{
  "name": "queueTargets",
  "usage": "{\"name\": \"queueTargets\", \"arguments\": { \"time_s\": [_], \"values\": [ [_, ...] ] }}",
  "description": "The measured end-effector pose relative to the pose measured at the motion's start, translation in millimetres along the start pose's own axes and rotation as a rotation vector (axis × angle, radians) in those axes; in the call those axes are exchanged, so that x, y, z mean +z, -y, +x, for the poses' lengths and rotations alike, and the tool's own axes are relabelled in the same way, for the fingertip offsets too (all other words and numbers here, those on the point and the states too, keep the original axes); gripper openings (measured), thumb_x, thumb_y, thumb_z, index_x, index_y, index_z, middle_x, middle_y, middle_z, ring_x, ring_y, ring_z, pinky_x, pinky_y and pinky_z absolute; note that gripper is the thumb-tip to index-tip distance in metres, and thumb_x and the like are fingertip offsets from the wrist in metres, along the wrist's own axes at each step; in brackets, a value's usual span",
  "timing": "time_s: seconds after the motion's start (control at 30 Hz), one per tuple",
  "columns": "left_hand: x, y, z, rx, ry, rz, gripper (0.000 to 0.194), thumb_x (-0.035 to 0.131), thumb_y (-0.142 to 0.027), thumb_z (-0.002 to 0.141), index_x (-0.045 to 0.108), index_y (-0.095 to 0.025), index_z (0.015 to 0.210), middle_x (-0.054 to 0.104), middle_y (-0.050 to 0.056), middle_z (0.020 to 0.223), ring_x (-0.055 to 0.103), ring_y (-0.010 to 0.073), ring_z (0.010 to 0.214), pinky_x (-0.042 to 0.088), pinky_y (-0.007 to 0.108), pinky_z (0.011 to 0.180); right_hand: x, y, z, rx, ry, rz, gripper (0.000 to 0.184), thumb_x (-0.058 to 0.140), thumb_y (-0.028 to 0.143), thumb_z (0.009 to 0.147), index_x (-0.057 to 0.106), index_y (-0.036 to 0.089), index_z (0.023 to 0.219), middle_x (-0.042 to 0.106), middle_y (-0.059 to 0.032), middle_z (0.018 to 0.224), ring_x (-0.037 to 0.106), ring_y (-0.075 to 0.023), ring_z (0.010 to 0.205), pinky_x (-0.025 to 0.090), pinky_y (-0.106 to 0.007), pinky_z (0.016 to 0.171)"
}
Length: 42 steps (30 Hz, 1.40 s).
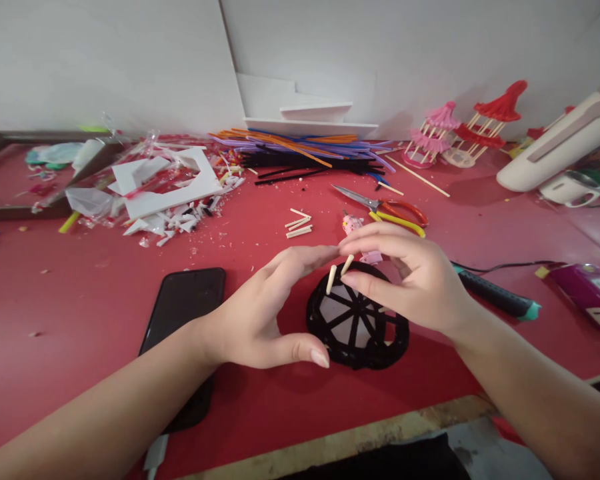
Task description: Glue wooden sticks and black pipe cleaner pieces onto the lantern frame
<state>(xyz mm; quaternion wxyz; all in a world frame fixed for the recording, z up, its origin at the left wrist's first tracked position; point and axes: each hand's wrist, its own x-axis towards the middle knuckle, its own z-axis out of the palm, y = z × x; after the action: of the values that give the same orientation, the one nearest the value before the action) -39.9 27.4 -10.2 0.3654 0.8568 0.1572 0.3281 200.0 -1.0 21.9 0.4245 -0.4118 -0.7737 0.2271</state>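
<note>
A round black piece (310, 317), which looks wrapped in pipe cleaner, lies on the red table with black spokes over a pale base. Two short pale sticks stand up from its far left rim: a left stick (331, 280) and a right stick (347, 265). My left hand (275, 307) is open beside the piece, thumb apart from the stretched fingers. Over its right side, my right hand (405, 277) arches with fingers stretched and thumb apart. The right thumb tip is close to the right stick; I cannot tell whether they touch. Both sets of fingertips nearly meet above the far rim.
Beyond the hands lie several loose sticks (299, 225) and orange-handled scissors (380, 207). A phone (185, 313) is at left, a glue gun (500, 293) at right. Farther back are pipe cleaners (305, 150), white foam scraps (180, 183) and a pink tiered model (430, 137).
</note>
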Motion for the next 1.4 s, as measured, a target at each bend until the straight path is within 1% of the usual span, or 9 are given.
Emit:
{"name": "queueTargets", "arguments": {
  "time_s": [0.13,0.23,0.33,0.43,0.53,0.7,0.93,1.2,1.4],
  "values": [
    [-0.7,-1.0,-0.8,-0.07,-0.017,-0.071,0.104,0.085,-0.054,0.07,0.03,-0.024,0.153,0.04,0.022,0.156,0.044,0.0401,0.143,0.04,0.058,0.116,-4.2,-2.5,-4.1,0.003,-0.004,0.103,0.027,0.06,0.013,0.087,0.065,0.022,0.112,0.067,-0.0079,0.114,0.062,-0.0236,0.116,0.051,-0.042,0.101],
    [0.5,-2.3,-0.5,-0.11,0.05,-0.078,0.122,0.092,-0.047,0.061,0.019,-0.025,0.156,0.029,0.024,0.162,0.031,0.0428,0.149,0.035,0.062,0.118,-10.4,-3.5,-4.8,0.017,-0.005,0.095,0.017,0.056,0.01,0.084,0.062,0.021,0.096,0.063,-0.0043,0.094,0.062,-0.0189,0.091,0.053,-0.035,0.08],
    [2.6,-2.8,-0.8,-0.1,0.093,-0.092,0.126,0.095,-0.041,0.058,0.016,-0.025,0.155,0.038,0.026,0.156,0.04,0.0432,0.145,0.041,0.062,0.115,-18.3,-1.8,-2.8,-0.011,0.063,0.031,0.014,0.056,0.01,0.084,0.052,0.021,0.077,0.051,0.0018,0.07,0.049,-0.0138,0.066,0.042,-0.029,0.059],
    [4.6,-1.7,-2.0,-0.122,0.054,-0.131,0.113,0.09,-0.033,0.067,0.017,-0.024,0.152,0.053,0.023,0.141,0.056,0.0376,0.132,0.053,0.055,0.106,-23.8,-0.3,-1.6,-0.12,0.189,0.019,0.019,0.054,0.011,0.087,0.048,0.021,0.072,0.045,0.0035,0.063,0.041,-0.0119,0.059,0.035,-0.028,0.055],
    [6.4,-0.3,-4.0,-0.139,0.008,-0.099,0.101,0.087,-0.032,0.07,0.023,-0.023,0.149,0.055,0.02,0.131,0.062,0.0332,0.12,0.059,0.049,0.098,-23.5,-0.7,-3.4,-0.243,0.311,0.006,0.02,0.06,0.026,0.09,0.051,0.02,0.074,0.047,0.0025,0.065,0.041,-0.0125,0.06,0.034,-0.028,0.055],
    [10.9,-0.2,-7.9,-0.148,-0.118,0.097,0.114,0.091,-0.059,0.053,0.029,-0.025,0.142,0.055,0.016,0.124,0.063,0.0351,0.113,0.06,0.048,0.092,-18.0,-1.1,-8.3,-0.372,0.316,-0.169,0.042,0.072,0.057,0.081,0.061,0.017,0.082,0.06,-0.0062,0.083,0.052,-0.0188,0.076,0.047,-0.036,0.069],
    [2.6,-6.6,-5.7,-0.152,-0.227,0.337,0.11,0.072,-0.086,0.049,0.039,-0.022,0.133,0.063,0.013,0.11,0.071,0.0319,0.095,0.061,0.046,0.082,-23.3,-3.1,-3.6,-0.357,0.366,-0.247,0.017,0.069,0.025,0.086,0.067,0.016,0.1,0.064,-0.0123,0.114,0.055,-0.0259,0.113,0.045,-0.046,0.103],
    [-6.3,-16.8,-0.1,-0.089,-0.274,0.575,0.091,0.053,-0.095,0.061,0.06,-0.016,0.107,0.061,0.0,0.065,0.06,0.0169,0.055,0.052,0.032,0.057,-26.2,-22.4,-2.2,-0.347,0.268,-0.276,0.037,0.058,0.003,0.069,0.068,0.015,0.103,0.063,-0.0149,0.117,0.056,-0.0295,0.117,0.047,-0.051,0.103],
    [-5.4,-15.9,1.7,0.011,-0.269,0.568,0.073,0.06,-0.082,0.073,0.061,-0.015,0.104,0.06,0.001,0.069,0.057,0.0157,0.06,0.051,0.032,0.061,-20.0,-16.8,-0.5,-0.35,0.07,-0.233,0.026,0.058,0.006,0.073,0.068,0.016,0.095,0.068,-0.0124,0.102,0.062,-0.0269,0.099,0.05,-0.049,0.091]
  ]
}}
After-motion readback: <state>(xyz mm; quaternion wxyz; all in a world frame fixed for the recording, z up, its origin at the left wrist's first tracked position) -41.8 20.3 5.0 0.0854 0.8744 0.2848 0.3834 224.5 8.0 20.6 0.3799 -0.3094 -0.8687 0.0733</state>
